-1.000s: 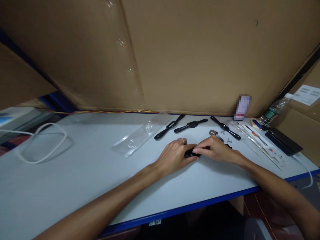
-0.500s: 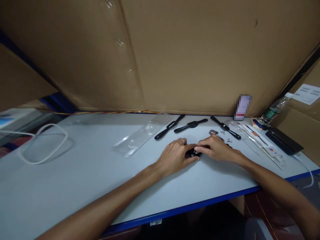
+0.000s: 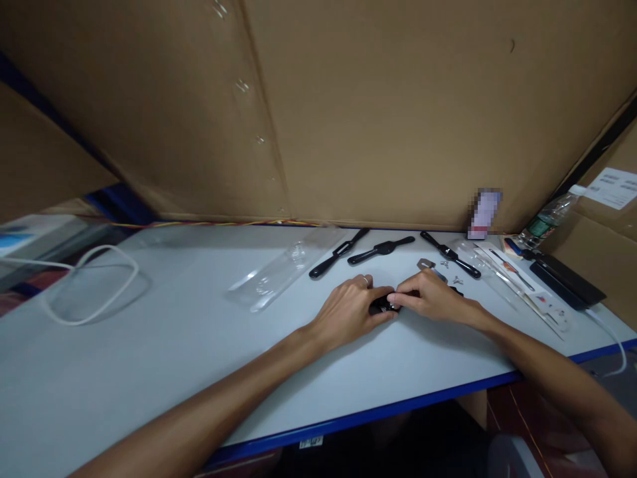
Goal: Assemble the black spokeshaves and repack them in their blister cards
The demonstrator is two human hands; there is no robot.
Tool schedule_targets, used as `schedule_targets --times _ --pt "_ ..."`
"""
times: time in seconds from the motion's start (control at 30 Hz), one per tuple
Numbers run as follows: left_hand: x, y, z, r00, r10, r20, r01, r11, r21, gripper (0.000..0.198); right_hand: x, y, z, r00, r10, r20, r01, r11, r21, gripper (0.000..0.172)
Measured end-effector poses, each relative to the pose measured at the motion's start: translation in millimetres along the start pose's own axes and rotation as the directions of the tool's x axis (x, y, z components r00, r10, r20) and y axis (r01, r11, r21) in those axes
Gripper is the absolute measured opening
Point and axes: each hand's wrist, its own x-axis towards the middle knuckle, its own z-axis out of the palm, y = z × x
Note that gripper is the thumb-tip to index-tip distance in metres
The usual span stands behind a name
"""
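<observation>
My left hand (image 3: 348,307) is closed around the middle of a black spokeshave (image 3: 381,306) lying low over the table. From the right, my right hand (image 3: 428,296) pinches at the spokeshave's centre with thumb and forefinger. Whatever small part sits in that pinch is hidden by the fingertips. One dark handle end shows beyond my right hand. Behind the hands rest a spokeshave body with an open slot (image 3: 331,261), another black spokeshave body (image 3: 384,249) and a third spokeshave (image 3: 458,261). A flat metal blade (image 3: 426,264) and small silver screws (image 3: 458,280) lie near my right hand.
Clear plastic sleeves (image 3: 279,275) lie left of the tools. To the right are a printed card (image 3: 512,269), a black device (image 3: 567,284) with a white cable and a plastic bottle (image 3: 547,219). A phone (image 3: 484,216) leans on the cardboard wall (image 3: 373,119). A white cable (image 3: 89,322) loops at left.
Both hands stay at the spokeshave. My right fingertips have shifted slightly at its centre, covering the silver part seen there before. The other items lie as they were.
</observation>
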Motion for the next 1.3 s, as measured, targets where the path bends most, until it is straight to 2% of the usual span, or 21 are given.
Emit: schedule_targets --times 0.1,0.2,0.37,0.47,0.7,0.8,0.93,1.17,1.3 --pt "0.8 0.7 -1.2 1.0 -0.003 0.008 0.003 1.0 0.002 0.035 -0.8 -1.9 1.1 0.999 -0.018 0.03 0.015 0.996 0.085 0.042" --pt "1.4 1.0 -1.6 1.0 0.0 0.01 0.0 1.0 0.006 0.034 -0.6 -0.6 1.9 0.998 -0.05 0.025 0.047 0.994 0.099 0.042" --pt "0.8 -0.8 0.6 1.0 -0.002 0.002 0.002 1.0 0.01 0.036 0.3 5.7 1.6 0.996 -0.078 -0.045 0.076 0.996 -0.047 0.04" --pt "-0.1 -1.5 1.1 1.0 0.006 -0.003 -0.006 1.0 0.009 0.038 0.2 7.1 0.8 0.996 -0.081 -0.033 0.076 0.987 -0.138 0.036" --pt "0.5 -0.5 -0.2 1.0 -0.001 0.003 0.001 1.0 -0.01 0.031 -0.9 3.7 0.2 0.992 -0.125 0.031 0.127 0.989 -0.076 0.027" --pt "1.2 -0.1 0.0 1.0 0.01 -0.002 -0.01 1.0 -0.009 0.032 -0.4 2.2 -0.7 0.994 -0.105 0.029 0.108 0.983 -0.146 0.027" --pt "0.5 -0.5 1.4 1.0 0.007 -0.001 -0.007 1.0 0.006 0.037 0.3 0.5 -1.9 0.998 -0.055 0.009 0.055 0.975 -0.213 0.038" --pt "-0.1 -1.7 2.6 1.0 -0.002 -0.002 0.002 1.0 0.021 0.04 0.4 2.8 -1.4 1.0 -0.026 -0.018 0.022 0.982 -0.186 0.039" --pt "1.1 -0.9 1.6 1.0 -0.001 -0.004 0.001 1.0 0.005 0.037 0.0 2.7 1.8 1.0 -0.014 0.006 0.014 0.992 -0.128 0.039"
